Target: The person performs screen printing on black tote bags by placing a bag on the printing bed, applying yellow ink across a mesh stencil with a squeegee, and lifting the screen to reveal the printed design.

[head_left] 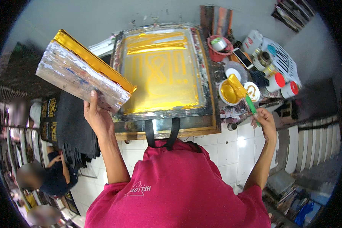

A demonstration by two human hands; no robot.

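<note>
My left hand [97, 114] grips a wide wooden squeegee [78, 74], tilted, with gold ink thick along its upper edge. In my right hand [264, 121] is a green-handled spatula [250, 104], its broad blade coated in gold ink. That blade is over the rim of a white tub of gold ink [228, 94]; whether it touches the tub I cannot tell. Between my hands lies a framed printing screen [159, 95], smeared with gold ink in a band at the far end and along the near edge. Black strap handles [149, 133] hang out from under its near side.
Right of the screen, a cluttered bench holds a red basket [218, 53], a phone [242, 58], red-lidded jars [276, 82] and a white lid [251, 91]. At left hang dark cloth pieces [74, 121]. A person in dark clothes [59, 178] sits behind them.
</note>
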